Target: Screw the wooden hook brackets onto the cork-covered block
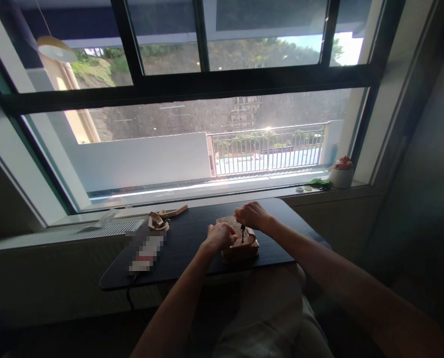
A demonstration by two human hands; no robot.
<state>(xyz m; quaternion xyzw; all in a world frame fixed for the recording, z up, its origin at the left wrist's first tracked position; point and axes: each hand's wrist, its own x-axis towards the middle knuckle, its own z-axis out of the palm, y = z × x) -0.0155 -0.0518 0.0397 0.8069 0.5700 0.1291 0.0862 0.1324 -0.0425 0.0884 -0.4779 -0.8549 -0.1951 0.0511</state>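
A small wooden block-like piece (240,253) with a curved raised edge and a cork-coloured upper area lies on the dark folding table. My right hand (252,215) is closed around the top of a screwdriver (243,234), whose thin shaft points straight down onto the wood. Its handle is mostly hidden in my fist. From the left side, my left hand (220,236) grips the wooden piece, fingers bent near the screwdriver's tip. What lies under those fingertips is too small to make out.
On the dark table (192,248), curved wooden parts (158,222) and a wooden strip (174,211) lie at the back left, near a blurred-out flat item (147,254). Behind are a radiator (76,238) and window sill. A white pot (341,176) stands on the sill at right.
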